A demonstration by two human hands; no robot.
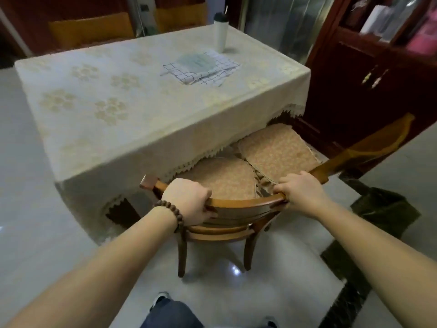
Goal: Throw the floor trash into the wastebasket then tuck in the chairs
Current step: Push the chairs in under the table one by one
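Note:
A wooden chair with a curved back rail and a patterned seat cushion stands in front of me, its seat partly under the cloth-covered table. My left hand, with a bead bracelet on the wrist, grips the left part of the back rail. My right hand grips the rail's right end. A second chair with the same cushion stands just to the right, its seat also partly under the table. No floor trash or wastebasket shows.
A white tumbler and a folded checked cloth lie on the table's far side. A dark wooden cabinet stands at the right. Two more chairs stand beyond the table. The floor is glossy pale tile with a dark border strip.

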